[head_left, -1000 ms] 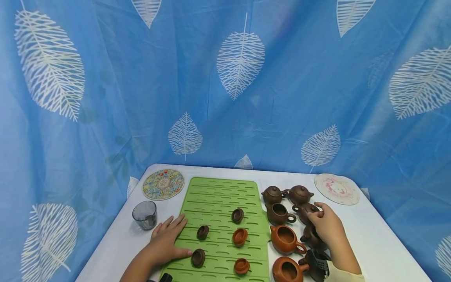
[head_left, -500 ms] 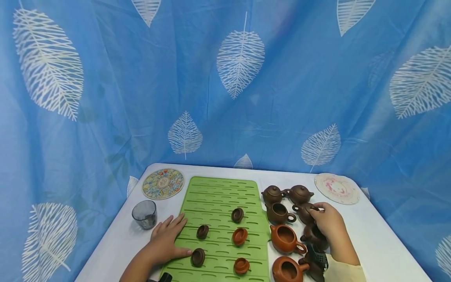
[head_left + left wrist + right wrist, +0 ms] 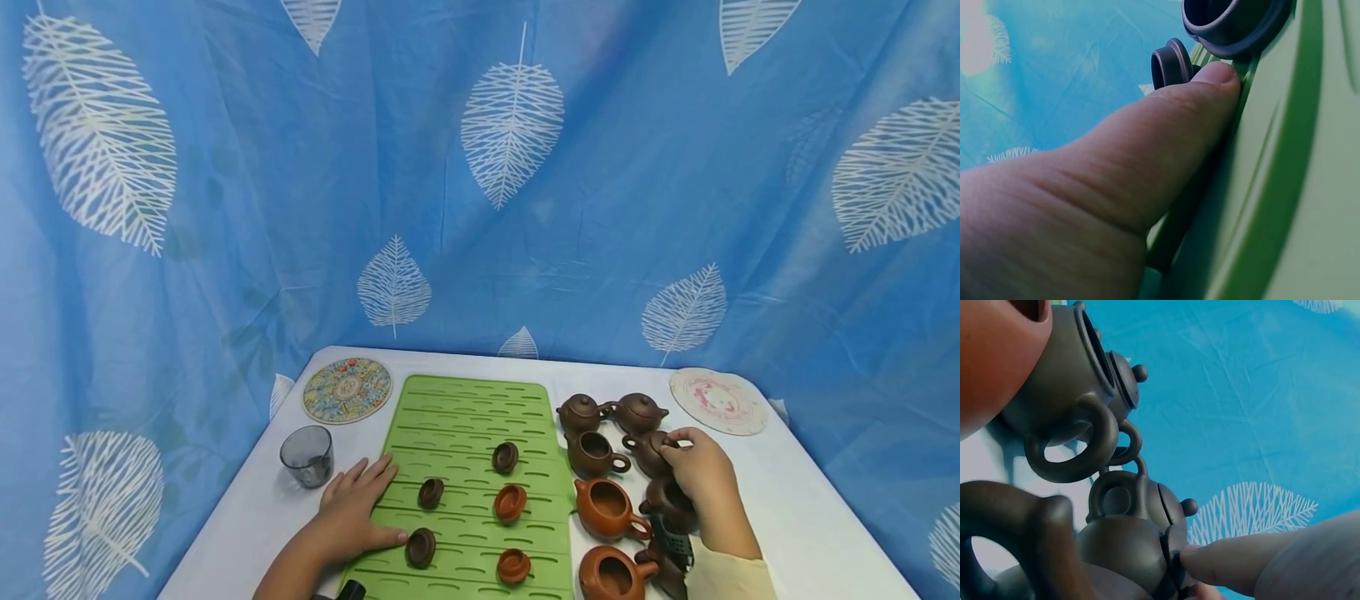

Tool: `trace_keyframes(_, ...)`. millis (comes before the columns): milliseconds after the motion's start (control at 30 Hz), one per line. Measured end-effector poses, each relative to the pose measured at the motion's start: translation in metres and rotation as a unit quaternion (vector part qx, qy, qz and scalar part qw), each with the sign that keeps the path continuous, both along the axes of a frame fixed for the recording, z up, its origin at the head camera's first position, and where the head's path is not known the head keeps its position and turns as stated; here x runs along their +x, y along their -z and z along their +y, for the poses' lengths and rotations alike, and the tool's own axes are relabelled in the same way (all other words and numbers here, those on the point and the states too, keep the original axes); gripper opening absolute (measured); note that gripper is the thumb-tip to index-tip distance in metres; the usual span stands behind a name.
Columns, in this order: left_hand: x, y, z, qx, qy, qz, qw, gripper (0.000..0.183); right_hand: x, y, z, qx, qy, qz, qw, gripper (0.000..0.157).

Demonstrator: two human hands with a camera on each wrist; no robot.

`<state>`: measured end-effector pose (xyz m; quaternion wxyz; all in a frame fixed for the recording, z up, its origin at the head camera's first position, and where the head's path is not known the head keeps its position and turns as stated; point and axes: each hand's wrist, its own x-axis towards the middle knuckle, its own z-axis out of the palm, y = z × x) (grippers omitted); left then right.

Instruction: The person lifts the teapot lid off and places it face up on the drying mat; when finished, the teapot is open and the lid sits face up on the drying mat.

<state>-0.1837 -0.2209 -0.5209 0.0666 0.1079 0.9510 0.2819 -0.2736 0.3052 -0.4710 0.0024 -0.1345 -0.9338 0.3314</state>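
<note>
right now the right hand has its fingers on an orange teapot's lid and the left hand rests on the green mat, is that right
Not quite: the teapot is dark brown, not orange, as the head view shows. The rest stands: the right hand has its fingers on the lid, and the left hand rests on the green mat.

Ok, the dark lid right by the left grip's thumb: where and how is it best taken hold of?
Probably by pinching the dark lid across opposite edges of its rim, from above and from the side away from the left grip. It lies hollow side up, so no knob shows on top, and the thumb crowds its other side.
</note>
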Motion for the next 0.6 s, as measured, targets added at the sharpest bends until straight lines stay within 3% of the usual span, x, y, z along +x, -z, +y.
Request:
trace_keyframes(133,-0.001,-0.002,0.0,-0.007,-0.004,-0.005,1.0,0.109,-0.001,0.0,-0.001,-0.003,0.006,0.007,1.0,0.028)
trace_keyframes(367,-0.003,0.007,-0.002,-0.017,-0.002,0.0,0.9999,0.111,0.003,-0.002,-0.002,-0.02,0.032,0.016,0.999,0.028)
trace_keyframes(600,-0.002,0.01,-0.002,-0.001,0.003,0.026,0.9997,0.112,0.005,0.0,-0.002,-0.129,0.056,0.024,0.99,0.037)
